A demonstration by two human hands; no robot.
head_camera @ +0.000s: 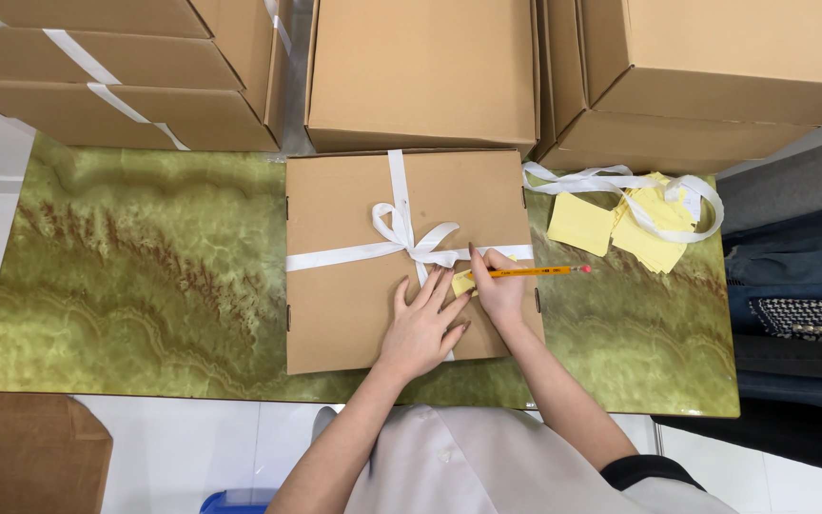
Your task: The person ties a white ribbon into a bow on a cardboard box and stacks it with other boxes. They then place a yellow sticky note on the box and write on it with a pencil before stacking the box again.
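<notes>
While the left hand (422, 328) is lying flat, holding nothing, on the ribboned box (354, 286) mid-table (145, 266), the right hand (499, 290) is pinching a pencil (525, 271) over a yellow note (463, 283); box looks stiff, light, best gripped by edges.

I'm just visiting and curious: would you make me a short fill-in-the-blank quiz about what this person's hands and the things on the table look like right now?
1. The flat cardboard box is tied with a ribbon of the colour ____.
2. The right hand holds an orange ____.
3. The left hand lies flat on the ____.
4. The loose paper slips beside the box are ____ in colour.

Missing words: white; pencil; box; yellow
</notes>
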